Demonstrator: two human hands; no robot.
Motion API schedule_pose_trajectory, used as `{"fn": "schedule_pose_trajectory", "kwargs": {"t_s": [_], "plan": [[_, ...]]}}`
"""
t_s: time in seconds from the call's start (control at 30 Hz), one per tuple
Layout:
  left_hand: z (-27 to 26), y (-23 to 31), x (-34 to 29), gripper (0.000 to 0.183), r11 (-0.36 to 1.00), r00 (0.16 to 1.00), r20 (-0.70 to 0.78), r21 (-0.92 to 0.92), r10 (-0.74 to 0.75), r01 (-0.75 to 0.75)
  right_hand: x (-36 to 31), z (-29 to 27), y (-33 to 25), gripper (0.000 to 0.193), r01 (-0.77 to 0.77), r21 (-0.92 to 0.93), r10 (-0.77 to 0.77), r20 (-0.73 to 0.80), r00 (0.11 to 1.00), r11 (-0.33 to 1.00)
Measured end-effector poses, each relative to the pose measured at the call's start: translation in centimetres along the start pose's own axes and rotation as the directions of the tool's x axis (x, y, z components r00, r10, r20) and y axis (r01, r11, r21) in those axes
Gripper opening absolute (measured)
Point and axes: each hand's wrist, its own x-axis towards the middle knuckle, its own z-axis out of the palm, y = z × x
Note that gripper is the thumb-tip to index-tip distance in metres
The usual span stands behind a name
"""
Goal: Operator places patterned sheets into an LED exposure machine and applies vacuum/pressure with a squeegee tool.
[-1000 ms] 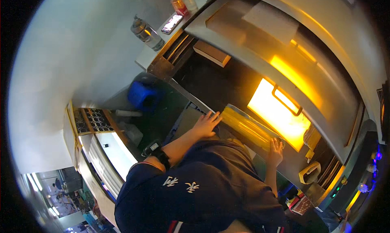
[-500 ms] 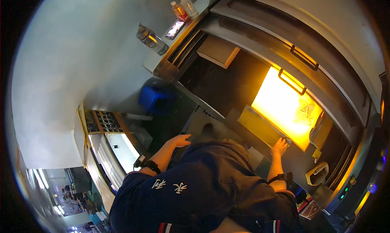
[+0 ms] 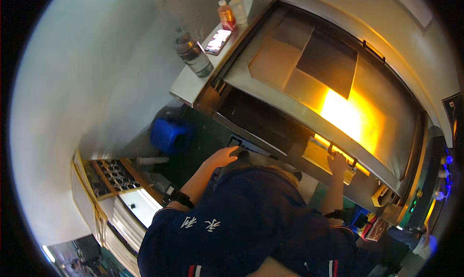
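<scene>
Two bottles (image 3: 232,10) with nozzle tops, one orange and one pale, stand on a narrow grey shelf (image 3: 186,86) beside a flat phone (image 3: 218,41) and a clear plastic bottle (image 3: 193,53). Below, a wide brushed-metal machine cover (image 3: 386,132) glows amber. The right hand (image 3: 337,163) is curled closed around the cover's small metal handle (image 3: 340,153). The left hand (image 3: 224,156) lies open, fingers loose, on the dark panel (image 3: 241,144) under the opening; a blue bin (image 3: 166,134) sits lower left.

Bottles (image 3: 232,11) and phone (image 3: 218,41) lie on ledge (image 3: 186,86).
</scene>
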Motion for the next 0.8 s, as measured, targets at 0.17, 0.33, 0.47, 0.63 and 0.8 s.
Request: {"fn": "schedule_pose_trajectory", "kwargs": {"t_s": [0.17, 0.33, 0.47, 0.63, 0.8], "plan": [[-5.0, -3.5, 1.6, 0.066, 0.988, 0.987, 0.076, 0.042, 0.145, -0.148, -4.7, 1.5, -2.7, 0.054, -0.272, 0.048, 0.245, 0.310, 0.919, 0.961], [-7.1, -5.7, 2.8, 0.067, 0.957, 0.927, 0.248, -0.003, 0.281, -0.290, -13.7, 0.8, -2.7, 0.057, -0.139, 0.277, 0.125, 0.065, 0.990, 0.951], [-9.3, -2.6, 4.0, 0.071, 0.911, 0.877, 0.246, -0.132, 0.412, -0.391, -17.9, -7.8, -2.2, 0.053, -0.236, -0.007, 0.236, 0.035, 0.971, 0.972], [-13.1, 7.7, 3.3, 0.084, 0.734, 0.832, -0.003, -0.469, 0.555, -0.491, -20.6, -20.8, -3.4, 0.049, -0.259, -0.001, 0.246, -0.316, 0.917, 0.966], [-14.7, 14.4, 3.5, 0.073, 0.303, 0.646, -0.219, -0.744, 0.731, -0.595, -21.0, -26.1, -5.3, 0.033, -0.224, 0.140, 0.263, -0.595, 0.760, 0.965]]}}
